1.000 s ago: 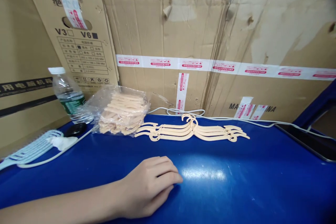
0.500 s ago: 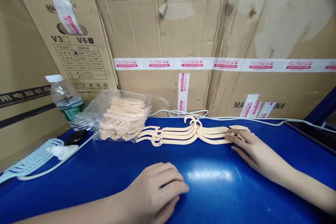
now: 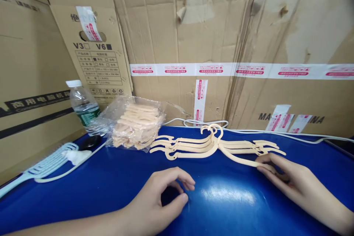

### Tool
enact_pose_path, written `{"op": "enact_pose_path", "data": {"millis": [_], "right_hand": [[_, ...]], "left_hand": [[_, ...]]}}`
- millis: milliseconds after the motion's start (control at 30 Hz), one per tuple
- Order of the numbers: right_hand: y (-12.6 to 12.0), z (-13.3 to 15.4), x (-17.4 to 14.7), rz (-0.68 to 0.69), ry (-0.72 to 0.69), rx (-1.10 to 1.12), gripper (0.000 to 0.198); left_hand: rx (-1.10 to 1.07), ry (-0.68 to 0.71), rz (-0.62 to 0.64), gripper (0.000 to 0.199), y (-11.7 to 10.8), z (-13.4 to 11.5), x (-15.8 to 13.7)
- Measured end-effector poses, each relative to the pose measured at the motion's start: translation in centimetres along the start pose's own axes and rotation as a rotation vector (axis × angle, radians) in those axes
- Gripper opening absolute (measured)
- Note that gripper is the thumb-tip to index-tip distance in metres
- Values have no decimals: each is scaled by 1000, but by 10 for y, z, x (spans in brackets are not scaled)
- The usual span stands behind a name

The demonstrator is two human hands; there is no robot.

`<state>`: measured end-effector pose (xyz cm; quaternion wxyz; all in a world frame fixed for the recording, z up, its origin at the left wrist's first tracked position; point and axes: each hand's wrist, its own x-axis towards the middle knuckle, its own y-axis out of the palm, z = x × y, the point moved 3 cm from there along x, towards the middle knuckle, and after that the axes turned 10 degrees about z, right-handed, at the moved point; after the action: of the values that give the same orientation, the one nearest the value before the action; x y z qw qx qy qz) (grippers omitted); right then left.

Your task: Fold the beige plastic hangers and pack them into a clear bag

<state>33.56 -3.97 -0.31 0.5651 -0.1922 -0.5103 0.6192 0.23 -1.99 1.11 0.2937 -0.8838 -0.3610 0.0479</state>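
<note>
Several cream plastic folding hangers [image 3: 197, 145] lie unfolded in a row on the blue tabletop [image 3: 124, 177], hooks toward the back. My right hand [image 3: 293, 179] pinches the right arm of the nearest hanger [image 3: 239, 159] between thumb and fingers. That arm slants toward me, apart from the others, and its tip is partly hidden by my hand. In front of the hangers, my left hand [image 3: 163, 195] rests near the table's middle, thumb and fingers curved apart, with nothing between them.
Left of the hangers sits a clear plastic bag [image 3: 138, 125] of more cream pieces. Behind it stands a water bottle [image 3: 85, 108]. A light blue hairbrush [image 3: 49, 162], a black round object [image 3: 90, 142] and a white cable [image 3: 69, 173] lie at left. Cardboard boxes [image 3: 171, 37] wall the back.
My right hand has come nearer, drawing the front hanger's right arm away from the rest. My left hand's thumb and fingers have parted. The view has shifted left.
</note>
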Motion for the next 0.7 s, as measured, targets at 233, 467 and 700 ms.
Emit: {"op": "enact_pose_path", "data": {"millis": [233,467,700], "right_hand": [[-14,5,1,-196,58,40,27],[-11,-3,-4,-190,31,-30,26],[-6,2,-6,-117,-35,-88,22]], "left_hand": [[-287,-71,-68,23,0,21,3],[-647,-202,-402,82,-7,37,10],[-637,-135,-532,88,-9,36,8]]}}
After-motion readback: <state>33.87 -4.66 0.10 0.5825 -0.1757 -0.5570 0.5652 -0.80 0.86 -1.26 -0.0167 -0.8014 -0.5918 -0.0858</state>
